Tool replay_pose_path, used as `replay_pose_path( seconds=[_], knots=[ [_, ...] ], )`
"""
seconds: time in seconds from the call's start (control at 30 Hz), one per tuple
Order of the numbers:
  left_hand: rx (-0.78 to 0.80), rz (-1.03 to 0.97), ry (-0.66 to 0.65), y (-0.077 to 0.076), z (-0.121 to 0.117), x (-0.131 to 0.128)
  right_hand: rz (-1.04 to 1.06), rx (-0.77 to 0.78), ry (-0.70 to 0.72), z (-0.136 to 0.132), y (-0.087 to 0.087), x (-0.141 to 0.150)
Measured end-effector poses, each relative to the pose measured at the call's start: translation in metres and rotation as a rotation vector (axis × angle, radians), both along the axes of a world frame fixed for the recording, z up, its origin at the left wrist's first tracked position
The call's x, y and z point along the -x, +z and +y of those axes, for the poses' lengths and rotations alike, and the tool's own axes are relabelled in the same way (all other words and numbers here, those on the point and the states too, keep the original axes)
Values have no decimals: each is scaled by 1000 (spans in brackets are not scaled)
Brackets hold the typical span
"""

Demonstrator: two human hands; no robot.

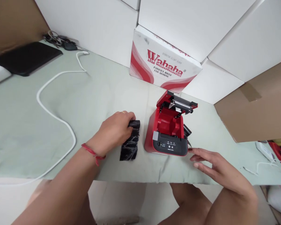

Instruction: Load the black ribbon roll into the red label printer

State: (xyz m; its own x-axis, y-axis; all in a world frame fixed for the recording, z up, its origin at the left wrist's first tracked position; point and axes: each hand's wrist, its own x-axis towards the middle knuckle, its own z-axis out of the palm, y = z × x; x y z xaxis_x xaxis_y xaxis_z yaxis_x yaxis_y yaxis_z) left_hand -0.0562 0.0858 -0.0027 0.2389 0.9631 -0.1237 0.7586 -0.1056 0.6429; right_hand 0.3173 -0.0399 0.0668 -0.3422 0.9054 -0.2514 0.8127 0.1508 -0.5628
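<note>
A small red printer (169,134) stands on the pale green cloth with its lid tipped up and its paper bay bare. My left hand (112,131) is closed on the top end of a crinkled black plastic bag (131,142) lying just left of the printer. My right hand (210,162) lies flat on the cloth with its fingers stretched out, the fingertips close to the printer's front right corner. It holds nothing.
A white cable (53,115) loops across the cloth (25,137) at left. A black pad (25,57) and keys (61,42) lie far left. White boxes and a red-printed Wahaha carton (164,67) line the back. A brown carton (262,106) sits at right.
</note>
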Motion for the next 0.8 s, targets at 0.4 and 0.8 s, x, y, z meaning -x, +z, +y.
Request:
replay_pose_path(
  seconds=[0.4, 0.8],
  knots=[
    [276, -1497, -186, 32, -25, -9, 701, -323, 33, 2, -4, 39],
    [-131, -989, -88, 35, -62, -58, 350, -510, 113, 23, 5, 96]
  ],
)
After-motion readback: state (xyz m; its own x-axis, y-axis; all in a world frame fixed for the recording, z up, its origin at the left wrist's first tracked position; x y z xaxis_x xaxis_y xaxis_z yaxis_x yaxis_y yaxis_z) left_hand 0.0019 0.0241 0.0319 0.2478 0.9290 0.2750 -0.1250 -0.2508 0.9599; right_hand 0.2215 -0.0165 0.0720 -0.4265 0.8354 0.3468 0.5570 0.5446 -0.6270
